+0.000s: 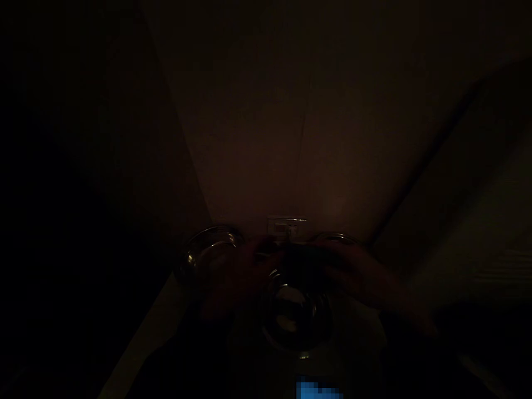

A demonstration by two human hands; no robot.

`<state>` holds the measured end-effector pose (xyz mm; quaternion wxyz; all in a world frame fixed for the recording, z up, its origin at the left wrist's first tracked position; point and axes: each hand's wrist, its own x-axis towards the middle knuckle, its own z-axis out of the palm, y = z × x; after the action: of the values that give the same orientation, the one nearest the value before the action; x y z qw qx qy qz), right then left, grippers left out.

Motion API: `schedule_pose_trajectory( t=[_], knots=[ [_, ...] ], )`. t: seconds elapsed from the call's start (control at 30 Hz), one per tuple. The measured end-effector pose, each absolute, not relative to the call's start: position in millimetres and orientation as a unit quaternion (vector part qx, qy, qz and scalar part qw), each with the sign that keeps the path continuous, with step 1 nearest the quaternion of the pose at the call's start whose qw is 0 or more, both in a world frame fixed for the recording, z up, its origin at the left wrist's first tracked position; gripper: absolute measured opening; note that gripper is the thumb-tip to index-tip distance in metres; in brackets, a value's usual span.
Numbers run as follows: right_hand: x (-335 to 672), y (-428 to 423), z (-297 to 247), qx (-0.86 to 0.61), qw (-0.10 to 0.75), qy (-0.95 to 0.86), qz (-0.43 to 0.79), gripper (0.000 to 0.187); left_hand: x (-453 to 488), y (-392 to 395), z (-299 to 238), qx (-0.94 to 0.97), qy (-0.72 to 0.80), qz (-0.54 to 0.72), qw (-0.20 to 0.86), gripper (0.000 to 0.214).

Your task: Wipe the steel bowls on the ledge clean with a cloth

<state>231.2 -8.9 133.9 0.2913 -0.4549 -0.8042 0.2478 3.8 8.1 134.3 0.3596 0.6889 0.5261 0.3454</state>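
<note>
The picture is very dark. Between my hands is a dark, bulky object [307, 263] whose kind I cannot make out. My left hand [253, 266] comes in from the left with its fingers closed at the object's near side. On the other side, my right hand [353, 269] has its fingers bent around the object's right end. Just below them stands a shiny round metal bowl [266, 327], with light glinting on its rim and inside. A second metal bowl [226, 230] sits beside and partly behind my left hand.
A third shiny metal rim [338, 237] shows behind my right hand. On the wall [257, 166] at the back is a socket plate [286, 225], with what looks like a plug in it. A pale counter edge [145, 338] runs down at the left. A blue pixelated patch [318, 390] covers the bottom edge.
</note>
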Motion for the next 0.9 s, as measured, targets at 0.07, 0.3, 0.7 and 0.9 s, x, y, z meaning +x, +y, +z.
schedule_pose_trajectory(
  t=[0.07,0.3,0.7,0.9],
  knots=[
    [236.3,-10.1,134.0,-0.478,0.31,-0.786,0.24,0.039,4.0,2.3,131.7,0.668,0.546,0.351,0.364,0.042],
    [234.5,-28.7,116.1,-0.509,0.388,-0.751,0.163,0.036,0.1,-35.6,82.6,0.591,0.612,0.347,0.394,0.052],
    [198.7,-56.0,46.5,-0.432,0.298,-0.85,-0.038,0.054,-2.2,-40.8,31.3,0.469,0.593,0.385,0.529,0.031],
    [168.7,-64.7,37.5,-0.496,0.198,-0.837,0.117,0.06,3.5,-42.6,17.1,0.419,0.521,0.453,0.59,0.029]
  ],
)
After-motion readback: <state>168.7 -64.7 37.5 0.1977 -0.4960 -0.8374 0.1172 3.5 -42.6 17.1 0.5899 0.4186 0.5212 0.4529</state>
